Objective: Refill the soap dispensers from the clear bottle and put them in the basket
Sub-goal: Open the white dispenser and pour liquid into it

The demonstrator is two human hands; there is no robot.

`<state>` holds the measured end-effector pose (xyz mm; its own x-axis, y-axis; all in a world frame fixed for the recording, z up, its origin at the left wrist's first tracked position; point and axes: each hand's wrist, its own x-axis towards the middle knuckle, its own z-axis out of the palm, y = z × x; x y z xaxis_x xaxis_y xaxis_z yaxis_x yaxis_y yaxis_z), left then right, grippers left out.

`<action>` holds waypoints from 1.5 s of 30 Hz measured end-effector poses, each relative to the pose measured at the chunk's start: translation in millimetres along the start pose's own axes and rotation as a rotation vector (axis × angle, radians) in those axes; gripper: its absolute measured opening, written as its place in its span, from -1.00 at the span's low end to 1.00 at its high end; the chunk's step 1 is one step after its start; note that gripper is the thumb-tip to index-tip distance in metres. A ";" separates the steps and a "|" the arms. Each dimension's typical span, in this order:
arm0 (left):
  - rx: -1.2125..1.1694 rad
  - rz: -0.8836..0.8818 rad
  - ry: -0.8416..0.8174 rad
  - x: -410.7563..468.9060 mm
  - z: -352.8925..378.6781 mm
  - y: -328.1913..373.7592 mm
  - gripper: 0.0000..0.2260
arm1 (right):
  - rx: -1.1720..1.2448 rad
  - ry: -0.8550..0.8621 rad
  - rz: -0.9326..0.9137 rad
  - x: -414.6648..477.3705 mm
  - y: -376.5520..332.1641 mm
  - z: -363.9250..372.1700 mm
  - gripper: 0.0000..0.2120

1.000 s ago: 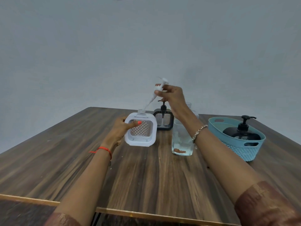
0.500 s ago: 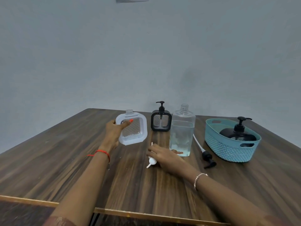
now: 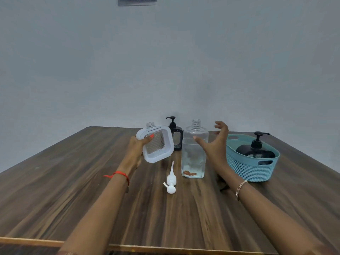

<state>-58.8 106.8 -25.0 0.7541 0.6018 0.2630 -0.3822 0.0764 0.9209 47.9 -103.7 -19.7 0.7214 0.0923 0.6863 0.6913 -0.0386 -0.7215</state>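
My left hand [image 3: 136, 145] grips a white square soap dispenser [image 3: 156, 144], tilted, its neck uncapped, lifted above the table. Its white pump [image 3: 171, 181] lies flat on the wood below. The clear bottle [image 3: 194, 150] stands uncapped, partly filled with clear liquid. My right hand [image 3: 216, 144] hovers open just right of that bottle, fingers spread, not touching it. A black square dispenser [image 3: 176, 137] with its pump on stands behind the white one. A round black dispenser [image 3: 256, 150] sits inside the teal basket [image 3: 248, 170] at the right.
The dark wooden table [image 3: 73, 181] has its front edge close to me and a bare wall behind. A black pump is mostly hidden behind my right forearm, beside the basket.
My right hand pulled the white pump out of the dispenser, laid it on the table, then let go and rose beside the clear bottle. My left hand tilted the white dispenser.
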 end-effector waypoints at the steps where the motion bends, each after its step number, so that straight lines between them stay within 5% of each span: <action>1: 0.017 0.007 -0.009 0.2 0.9 -0.1 -0.91 | 0.038 -0.068 0.116 3.6 4.7 1.0 -0.22; 5: 0.083 0.050 0.047 -2.6 3.8 -1.1 -0.79 | 0.174 -0.342 0.312 7.3 19.6 9.9 -0.33; 8: 0.095 0.078 0.063 -7.3 7.8 0.7 -0.79 | 0.188 -0.313 0.318 6.0 27.3 14.4 -0.36; 19: 0.174 0.148 0.083 -12.4 11.4 5.1 -0.75 | -0.069 -0.162 0.139 9.1 -2.4 12.2 -0.41; 26: 0.399 0.206 0.292 -15.0 22.4 4.2 -0.58 | -0.339 -0.255 -0.093 28.3 -31.4 9.0 -0.30; 45: 0.511 0.297 0.394 -44.2 43.5 1.6 -0.54 | -0.839 -0.391 -0.301 32.2 -49.3 9.1 -0.35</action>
<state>-69.5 45.7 -22.6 0.3709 0.7893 0.4893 -0.1710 -0.4598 0.8714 36.6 -89.8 37.1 0.5505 0.5326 0.6429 0.7579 -0.6418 -0.1172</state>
